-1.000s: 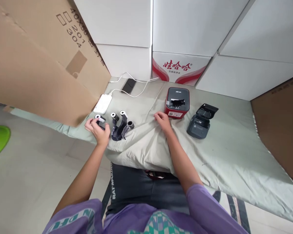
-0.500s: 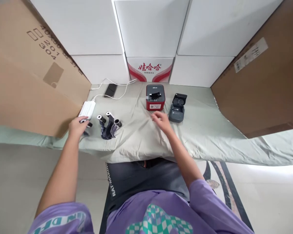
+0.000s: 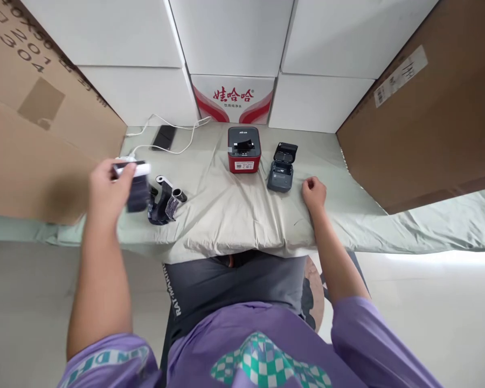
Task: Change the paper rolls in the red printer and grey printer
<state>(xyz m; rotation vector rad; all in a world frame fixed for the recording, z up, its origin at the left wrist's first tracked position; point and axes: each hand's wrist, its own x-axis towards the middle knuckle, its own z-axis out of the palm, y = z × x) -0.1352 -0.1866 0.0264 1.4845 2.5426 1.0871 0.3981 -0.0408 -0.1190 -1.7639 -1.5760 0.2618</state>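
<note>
My left hand (image 3: 110,188) grips a ribbon roll (image 3: 139,189) with a white core by its end, raised above the cloth, a strip of dark film hanging from it. Beside it on the cloth lies a bundle of dark ribbon (image 3: 160,209) with more rolls. My right hand (image 3: 314,193) rests curled on the cloth, fingers closed with nothing visible in them. Just left of it stands a small dark label printer (image 3: 281,177) with its lid up. A red and black box-shaped device (image 3: 244,151) sits further left, a black piece on its top.
A black phone (image 3: 164,138) and a white cable (image 3: 186,151) lie at the back left. White boxes (image 3: 230,37) form a wall behind. Large cardboard boxes stand at left (image 3: 76,145) and right (image 3: 412,140). Cloth (image 3: 226,226) covers the table to its front edge.
My left hand has lifted the ribbon roll off the table, its film now hanging down. My right hand has moved right, from in front of the red device to beyond the label printer.
</note>
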